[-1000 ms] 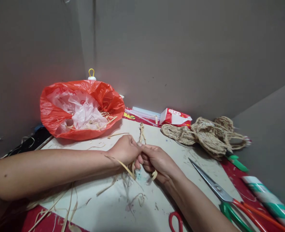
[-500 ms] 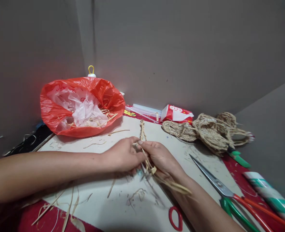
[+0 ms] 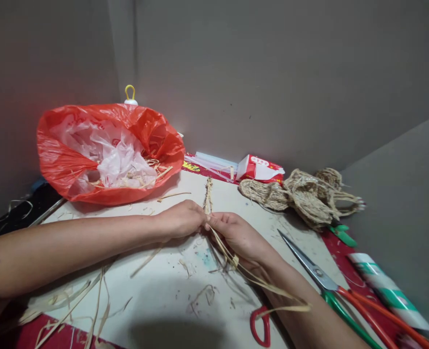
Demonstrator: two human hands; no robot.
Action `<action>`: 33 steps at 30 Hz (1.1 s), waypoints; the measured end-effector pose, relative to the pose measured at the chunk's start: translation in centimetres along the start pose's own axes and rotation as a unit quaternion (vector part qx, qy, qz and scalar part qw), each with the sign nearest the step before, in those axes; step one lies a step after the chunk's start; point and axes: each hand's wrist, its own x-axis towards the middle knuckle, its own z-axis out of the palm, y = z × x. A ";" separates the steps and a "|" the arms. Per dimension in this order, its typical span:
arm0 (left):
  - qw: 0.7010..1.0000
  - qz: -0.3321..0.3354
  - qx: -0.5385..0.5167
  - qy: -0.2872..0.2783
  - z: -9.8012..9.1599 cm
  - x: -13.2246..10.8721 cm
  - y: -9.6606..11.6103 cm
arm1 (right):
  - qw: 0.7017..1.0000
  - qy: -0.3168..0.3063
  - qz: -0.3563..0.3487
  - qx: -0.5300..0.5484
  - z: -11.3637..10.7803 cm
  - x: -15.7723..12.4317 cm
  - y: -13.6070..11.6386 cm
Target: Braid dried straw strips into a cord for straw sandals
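Observation:
A short braided straw piece [image 3: 208, 195] points away from me on the white board [image 3: 156, 295], its near end between my hands. My left hand [image 3: 185, 218] is closed on that near end, fingers curled downward and partly hidden. Pinching beside it, my right hand [image 3: 236, 235] has its thumb and forefinger against the left fingertips. Long loose straw strands [image 3: 252, 276] run from the pinch across the right wrist toward the lower right. Under the right forearm lies small scissors with a red handle [image 3: 260, 327], mostly covered.
Left of the board's far edge sits a red plastic bag [image 3: 69, 182] with straw bits inside. Coiled twine bundles [image 3: 309, 198] and a red tissue pack [image 3: 260, 168] lie at the back right. Large scissors [image 3: 318, 274] and a green-white tube [image 3: 390, 291] are right; straw scraps [image 3: 98, 300] lie front left.
My left hand has turned over toward the right and its fingers have closed in at the pinch. The loose strands now extend farther over my right forearm. The view has shifted slightly.

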 end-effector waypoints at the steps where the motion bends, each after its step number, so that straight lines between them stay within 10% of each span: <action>1: 1.000 0.004 -0.006 -0.009 -0.2 0.0 -0.2 | 1.000 -0.002 0.006 -0.003 -0.2 0.0 0.0; 8: 0.993 0.104 0.058 -0.016 -1.3 0.4 -0.6 | 0.999 -0.035 0.030 0.001 -0.6 -0.2 -0.5; 15: 0.996 -0.010 0.030 -0.085 -2.0 0.9 0.2 | 0.999 -0.047 0.010 0.020 -0.5 -0.1 -0.5; 20: 0.998 0.009 0.024 -0.065 -1.8 0.9 -0.1 | 0.999 -0.042 0.009 0.019 -0.5 0.1 -0.4; 33: 0.961 -0.024 -0.166 -0.220 -2.8 1.3 -0.8 | 0.995 -0.058 0.048 0.072 -0.2 -0.4 -1.1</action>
